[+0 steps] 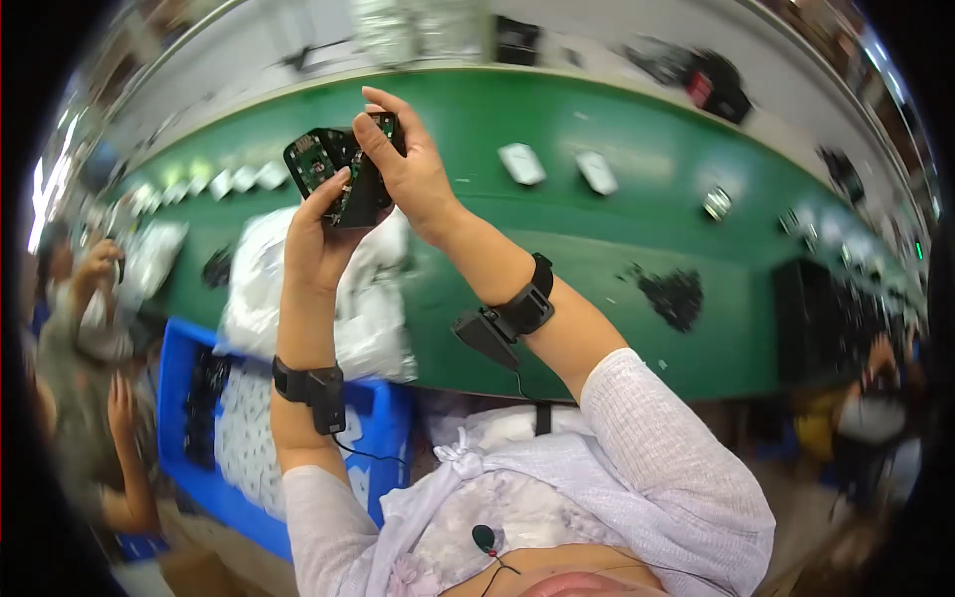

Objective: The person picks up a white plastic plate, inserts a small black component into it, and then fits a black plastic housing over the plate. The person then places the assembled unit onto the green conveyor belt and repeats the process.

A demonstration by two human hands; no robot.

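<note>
Above the green workbench (597, 259), both my hands hold an opened black plastic housing with green circuit boards (316, 164) inside. My left hand (316, 239) grips its lower edge, with the thumb pressed near the boards. On its right side, my right hand (418, 179) closes round the housing, thumb on top and fingers behind. The fingers behind the housing are partly hidden. Beneath my hands lie white plastic bags (264, 284) on the bench.
A blue crate (176, 388) with parts and white bags stands at the bench's near left. Two white rectangular pieces (522, 164) lie right of my hands, farther right a heap of small black parts (674, 297) and a black bin (801, 318). Other people (95, 388) work at both sides.
</note>
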